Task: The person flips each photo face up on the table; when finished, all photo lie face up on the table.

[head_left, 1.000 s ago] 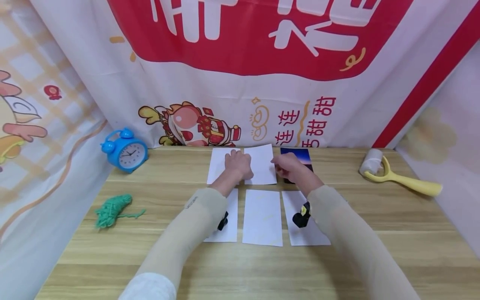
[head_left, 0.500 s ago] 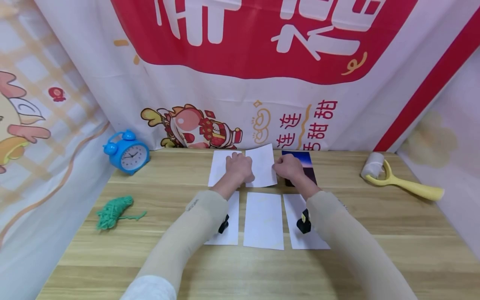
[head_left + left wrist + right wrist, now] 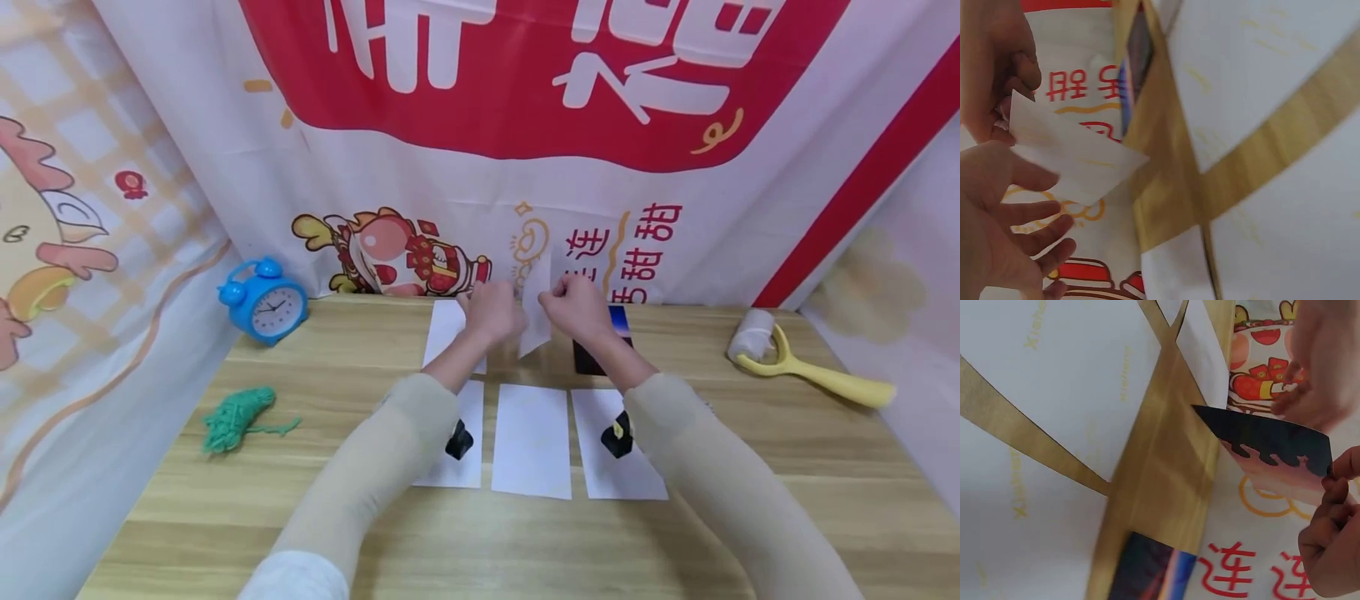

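In the head view my right hand (image 3: 577,308) holds a photo card (image 3: 536,304) on edge above the table's far side. The right wrist view shows its thumb and fingers pinching one corner. That side of the card (image 3: 1272,447) has dark silhouettes over a pink sky; the other side is white with faint yellow print. My left hand (image 3: 1004,219) is beside the card with fingers loosely spread, holding nothing. A face-up card (image 3: 590,358), dark with a blue strip, lies under my right wrist. A white face-down card (image 3: 445,325) lies behind my left hand.
A near row of white cards includes a middle one (image 3: 531,442) and a right one (image 3: 611,467). A blue alarm clock (image 3: 266,304) and green yarn (image 3: 238,419) are at left. A yellow-handled roller (image 3: 817,367) lies at right. A printed cloth (image 3: 465,183) hangs behind the table.
The middle far card has been lifted off the table and turned on edge in my right hand. My left hand has come off the cards and turned beside it.
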`<state>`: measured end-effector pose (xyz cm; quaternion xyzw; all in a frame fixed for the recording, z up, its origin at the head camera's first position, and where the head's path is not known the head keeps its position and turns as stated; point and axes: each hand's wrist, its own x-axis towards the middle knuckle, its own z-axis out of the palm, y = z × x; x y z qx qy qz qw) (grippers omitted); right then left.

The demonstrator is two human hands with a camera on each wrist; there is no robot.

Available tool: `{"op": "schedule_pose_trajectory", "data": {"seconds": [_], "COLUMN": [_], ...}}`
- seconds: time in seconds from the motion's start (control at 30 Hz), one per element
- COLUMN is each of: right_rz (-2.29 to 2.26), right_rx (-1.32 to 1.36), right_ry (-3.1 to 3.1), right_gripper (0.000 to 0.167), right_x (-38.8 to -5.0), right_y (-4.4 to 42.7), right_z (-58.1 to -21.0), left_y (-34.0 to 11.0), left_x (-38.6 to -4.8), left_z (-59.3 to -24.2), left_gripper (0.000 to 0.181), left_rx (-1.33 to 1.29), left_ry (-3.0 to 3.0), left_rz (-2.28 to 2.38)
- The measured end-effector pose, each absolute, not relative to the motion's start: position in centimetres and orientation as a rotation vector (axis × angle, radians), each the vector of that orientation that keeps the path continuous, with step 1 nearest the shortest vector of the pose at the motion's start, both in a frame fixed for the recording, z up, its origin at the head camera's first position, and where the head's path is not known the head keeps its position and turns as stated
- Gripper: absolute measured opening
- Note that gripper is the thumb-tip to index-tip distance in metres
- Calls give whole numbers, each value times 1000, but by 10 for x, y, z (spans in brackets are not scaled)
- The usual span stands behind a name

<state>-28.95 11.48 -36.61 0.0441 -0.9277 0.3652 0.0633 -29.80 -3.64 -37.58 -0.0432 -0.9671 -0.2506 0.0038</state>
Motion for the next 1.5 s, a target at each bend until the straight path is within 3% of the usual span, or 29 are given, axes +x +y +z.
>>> {"op": "schedule_pose_trajectory", "data": {"seconds": [0.17, 0.3, 0.57, 0.77, 1.03, 1.5], "right_rz": [833, 657, 503, 447, 366, 566], "right_rx": [222, 238, 285, 313, 326, 311], "right_ry": [-2759, -2791, -2790, -2756, -2718, -2943], "right_gripper": [26, 37, 58, 49, 34, 30], "right_x": [-283, -280, -275, -273, -272, -270], "right_y": [106, 101, 94, 91, 88, 93], "right_z": [-355, -354, -357, -358, -363, -353], "left_y": [-40, -41, -33, -32, -32, -40], "left_x": [-298, -298, -294, -295, -292, -296], "left_z": [-360, -357, -355, -356, -361, -362], "left_gripper": [24, 21, 26, 18, 21, 15], "left_rx": [2, 135, 213, 179, 219, 236], "left_ry": [-2682, -2559, -2605, -2646, -2718, -2817], "left_rz": [-1268, -1548, -1606, -1544, -1444, -1406]}}
